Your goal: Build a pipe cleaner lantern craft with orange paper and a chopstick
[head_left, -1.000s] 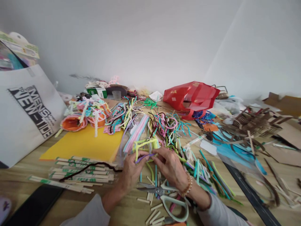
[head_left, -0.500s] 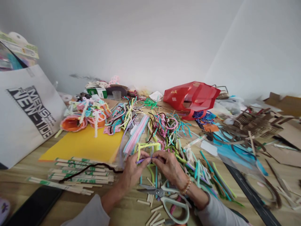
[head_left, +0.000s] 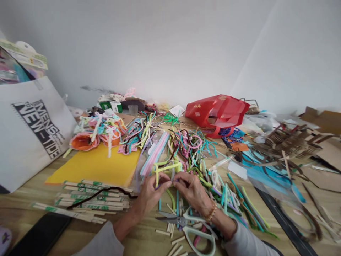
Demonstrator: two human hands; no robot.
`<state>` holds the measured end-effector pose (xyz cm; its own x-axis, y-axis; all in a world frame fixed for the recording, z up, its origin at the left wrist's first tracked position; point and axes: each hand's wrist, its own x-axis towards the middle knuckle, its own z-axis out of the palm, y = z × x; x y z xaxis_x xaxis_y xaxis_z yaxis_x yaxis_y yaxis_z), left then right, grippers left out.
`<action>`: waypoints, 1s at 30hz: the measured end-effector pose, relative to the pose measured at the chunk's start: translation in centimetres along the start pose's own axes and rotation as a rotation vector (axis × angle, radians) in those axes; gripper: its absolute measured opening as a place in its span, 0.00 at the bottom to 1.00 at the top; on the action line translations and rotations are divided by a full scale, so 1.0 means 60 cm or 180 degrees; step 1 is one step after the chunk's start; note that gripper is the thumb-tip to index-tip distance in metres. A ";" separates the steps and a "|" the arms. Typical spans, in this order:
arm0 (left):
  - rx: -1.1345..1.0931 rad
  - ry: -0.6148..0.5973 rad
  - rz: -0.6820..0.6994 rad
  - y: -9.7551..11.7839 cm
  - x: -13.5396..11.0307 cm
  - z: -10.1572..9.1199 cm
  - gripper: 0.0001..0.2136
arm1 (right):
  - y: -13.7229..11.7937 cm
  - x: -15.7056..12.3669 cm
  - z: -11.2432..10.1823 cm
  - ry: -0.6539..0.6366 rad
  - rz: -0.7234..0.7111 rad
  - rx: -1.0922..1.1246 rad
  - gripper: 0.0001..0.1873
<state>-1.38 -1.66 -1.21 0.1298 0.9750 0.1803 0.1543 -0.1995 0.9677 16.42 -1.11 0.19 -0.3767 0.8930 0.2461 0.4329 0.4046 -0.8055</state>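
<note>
My left hand (head_left: 150, 195) and my right hand (head_left: 190, 190) meet at the fingertips in front of me. Together they pinch a yellow-green pipe cleaner frame (head_left: 167, 166), which stands up from my fingers with a squarish outline. A thin lilac pipe cleaner (head_left: 176, 180) runs between my fingertips, partly hidden by them. Just below my hands lie steel scissors with pale green handles (head_left: 198, 234), touched by neither hand. A beaded bracelet (head_left: 212, 212) circles my right wrist.
Loose pipe cleaners (head_left: 186, 142) are heaped behind my hands, beside a plastic bag of pastel ones (head_left: 154, 154). To the left are a yellow sheet (head_left: 94, 167) and wrapped chopsticks (head_left: 90, 199). Cardboard strips (head_left: 290, 142) and a red bag (head_left: 217, 112) lie farther off.
My fingertips have drawn closer together around the lilac pipe cleaner, and the frame has shifted slightly with them. The whole view has moved a little as my head shifted.
</note>
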 end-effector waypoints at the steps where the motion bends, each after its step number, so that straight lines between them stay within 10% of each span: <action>1: -0.0267 -0.0120 -0.0108 0.003 0.003 -0.004 0.11 | -0.002 -0.002 -0.001 0.0018 -0.0158 -0.0109 0.07; 7: -0.2295 -0.0474 -0.0766 0.026 0.016 -0.018 0.20 | -0.008 -0.011 0.007 -0.0282 -0.0924 -0.0941 0.11; 16: -0.2645 -0.0384 -0.0907 0.030 0.020 -0.032 0.17 | 0.003 -0.017 0.013 -0.0436 -0.1071 -0.1663 0.12; 30: -0.0085 -0.0630 -0.0056 0.006 0.016 -0.030 0.13 | -0.003 0.003 -0.013 -0.0108 0.0159 -0.0007 0.07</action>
<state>-2.97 -0.65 -0.35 0.3177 0.9396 0.1277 0.1327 -0.1774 0.9751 16.91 -0.86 0.80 -0.3821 0.9050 0.1872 0.4536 0.3602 -0.8152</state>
